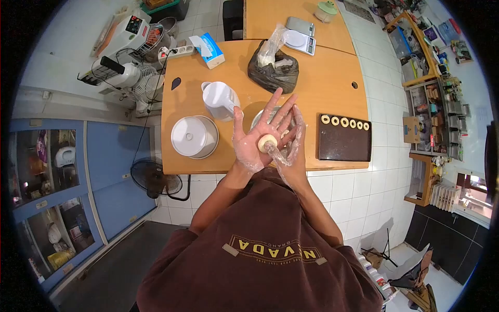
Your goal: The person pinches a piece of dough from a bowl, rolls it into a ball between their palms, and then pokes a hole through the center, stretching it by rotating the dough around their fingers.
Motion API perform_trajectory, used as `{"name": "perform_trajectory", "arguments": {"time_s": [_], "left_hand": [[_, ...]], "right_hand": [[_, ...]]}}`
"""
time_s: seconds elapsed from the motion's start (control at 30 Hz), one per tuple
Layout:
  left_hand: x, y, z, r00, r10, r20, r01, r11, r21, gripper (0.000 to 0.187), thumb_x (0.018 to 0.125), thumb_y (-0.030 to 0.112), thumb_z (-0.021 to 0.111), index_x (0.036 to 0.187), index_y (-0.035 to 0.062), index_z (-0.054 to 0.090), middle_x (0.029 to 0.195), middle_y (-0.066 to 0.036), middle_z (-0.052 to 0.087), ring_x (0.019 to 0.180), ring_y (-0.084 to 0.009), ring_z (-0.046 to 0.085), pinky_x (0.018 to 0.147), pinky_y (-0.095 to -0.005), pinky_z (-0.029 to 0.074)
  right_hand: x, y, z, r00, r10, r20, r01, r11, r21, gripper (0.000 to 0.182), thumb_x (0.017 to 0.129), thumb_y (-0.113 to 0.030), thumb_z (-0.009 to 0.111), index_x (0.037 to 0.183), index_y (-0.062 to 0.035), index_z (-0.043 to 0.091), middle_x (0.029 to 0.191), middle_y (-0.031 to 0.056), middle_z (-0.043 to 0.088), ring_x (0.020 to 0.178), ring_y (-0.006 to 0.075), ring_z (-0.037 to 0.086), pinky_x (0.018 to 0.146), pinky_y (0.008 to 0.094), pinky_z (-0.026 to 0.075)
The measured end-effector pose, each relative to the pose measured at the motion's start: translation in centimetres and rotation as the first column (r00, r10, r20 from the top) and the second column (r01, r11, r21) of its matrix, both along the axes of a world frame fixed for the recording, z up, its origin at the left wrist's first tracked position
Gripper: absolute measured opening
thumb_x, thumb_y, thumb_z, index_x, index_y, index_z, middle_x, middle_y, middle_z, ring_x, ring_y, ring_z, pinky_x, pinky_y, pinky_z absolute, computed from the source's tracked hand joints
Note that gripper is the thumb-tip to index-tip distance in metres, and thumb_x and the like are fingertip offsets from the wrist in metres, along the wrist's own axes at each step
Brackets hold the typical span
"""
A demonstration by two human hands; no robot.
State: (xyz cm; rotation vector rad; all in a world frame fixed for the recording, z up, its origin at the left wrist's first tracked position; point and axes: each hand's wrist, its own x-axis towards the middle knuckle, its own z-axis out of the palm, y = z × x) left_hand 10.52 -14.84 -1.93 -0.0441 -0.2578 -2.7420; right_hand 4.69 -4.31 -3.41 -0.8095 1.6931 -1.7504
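- While your left hand (250, 143) lies open, palm up with the fingers spread toward the far side, a small, round, pale piece of dough (266, 140) rests on its palm.
- Your right hand (294, 154) is just to the right, with one extended finger touching the dough near its middle; you have its other fingers partly hidden, so how far they are bent cannot be told. Whitish residue coats both your hands.
- Just beyond your hands, a rounded, pale bowl (255, 120) shows only part of its rim.
- To the right on the smooth, orange-brown wooden table (332, 78), you have a dark brown, rectangular tray (344, 144), with six small, pale dough rings (344, 121) in a row along its far edge.
- To your left, near the table's edge, stands a round, white, lidded tub (195, 136); just beyond it is a white plastic jug (220, 101), its handle toward your hands.
- Farther out, you have a crumpled, black plastic bag (274, 78) with a clear plastic bag (272, 49) rising out of it.
- At the far left sits a blue-and-white cardboard box (211, 51); beyond the black bag, slightly right, is a flat, white-and-grey scale (300, 41).
- On the floor left of the table, you have a round, black fan (156, 178).
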Motion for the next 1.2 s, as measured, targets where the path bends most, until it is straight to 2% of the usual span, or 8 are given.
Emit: {"name": "perform_trajectory", "arguments": {"time_s": [0.17,0.27,0.47,0.57,0.77,0.87,1.07,1.2], "left_hand": [[-0.1,0.1,0.3,1.0,-0.007,-0.025,0.007,1.0,0.008,0.108,0.09,0.092,0.028,0.17,0.0201,0.013,0.175,-0.015,0.013,0.159,-0.0283,0.018,0.128,-0.0482,0.024],[-0.1,0.2,0.1,0.999,-0.008,-0.041,0.008,1.0,-0.009,0.109,0.09,0.092,0.028,0.17,0.0204,0.013,0.175,-0.014,0.011,0.16,-0.0287,0.016,0.128,-0.0479,0.024],[-0.2,0.2,0.2,0.999,-0.004,-0.034,0.004,1.0,0.001,0.11,0.089,0.093,0.028,0.17,0.0199,0.013,0.175,-0.014,0.011,0.16,-0.0289,0.015,0.128,-0.0481,0.023],[-0.2,0.4,0.3,1.0,0.003,-0.025,-0.003,1.0,-0.006,0.11,0.089,0.093,0.03,0.17,0.0201,0.014,0.175,-0.014,0.012,0.159,-0.0289,0.017,0.128,-0.0487,0.023],[-0.1,0.0,-0.6,1.0,0.005,0.019,-0.005,0.999,0.046,0.1,0.095,0.086,0.033,0.169,0.0202,0.019,0.173,-0.011,0.021,0.153,-0.0278,0.03,0.126,-0.049,0.028],[0.0,-0.2,-0.9,0.991,0.017,0.132,-0.026,0.998,0.065,0.091,0.099,0.08,0.032,0.168,0.0197,0.025,0.171,-0.01,0.025,0.15,-0.0267,0.036,0.125,-0.048,0.031],[0.9,-1.4,-2.6,0.961,-0.036,0.273,0.04,0.999,-0.007,0.086,0.104,0.073,0.029,0.167,0.0142,0.026,0.171,-0.019,0.026,0.157,-0.033,0.027,0.126,-0.0512,0.03],[1.1,-1.7,-2.4,0.969,-0.066,0.239,0.069,0.998,-0.004,0.089,0.104,0.074,0.027,0.167,0.0107,0.025,0.171,-0.02,0.026,0.158,-0.0329,0.025,0.126,-0.0494,0.029]], "right_hand": [[-0.1,0.1,0.3,0.996,0.001,-0.084,0.001,1.0,0.03,0.105,0.085,-0.006,0.079,0.165,-0.0003,0.01,0.171,0.0208,0.016,0.159,0.0351,0.016,0.127,0.0487,0.017],[-0.4,0.4,-0.4,0.97,0.038,-0.238,-0.021,0.997,0.074,0.102,0.092,-0.017,0.079,0.166,-0.0068,0.009,0.171,0.0184,0.014,0.157,0.0364,0.022,0.121,0.0506,0.037],[-0.3,0.6,-0.7,0.989,0.02,-0.147,-0.016,0.999,0.034,0.101,0.092,-0.017,0.078,0.166,-0.0074,0.01,0.171,0.0178,0.013,0.157,0.0351,0.022,0.121,0.0495,0.036],[0.1,0.4,-0.3,0.994,-0.004,-0.108,0.007,1.0,0.025,0.102,0.087,-0.007,0.077,0.165,0.0005,0.011,0.171,0.0214,0.016,0.159,0.0351,0.016,0.126,0.0491,0.02],[-0.2,0.8,0.8,0.915,-0.011,-0.403,0.063,0.991,0.117,0.082,0.092,-0.017,0.078,0.161,-0.0061,0.034,0.17,0.0207,0.016,0.158,0.0383,0.02,0.124,0.0518,0.029],[-0.6,1.2,1.5,0.79,0.044,-0.612,0.095,0.977,0.192,0.055,0.091,-0.014,0.077,0.142,-0.0052,0.06,0.165,0.0228,0.03,0.156,0.043,0.024,0.123,0.053,0.027],[-1.5,1.9,2.4,0.807,0.255,-0.533,-0.054,0.93,0.362,0.036,0.088,-0.011,0.076,0.122,-0.0081,0.068,0.136,0.0216,0.062,0.13,0.0438,0.056,0.117,0.0593,0.033],[-1.2,1.6,2.2,0.888,0.184,-0.421,-0.06,0.955,0.291,0.03,0.087,-0.005,0.078,0.115,-0.0016,0.068,0.106,0.0128,0.074,0.1,0.0275,0.072,0.092,0.0415,0.054]]}}
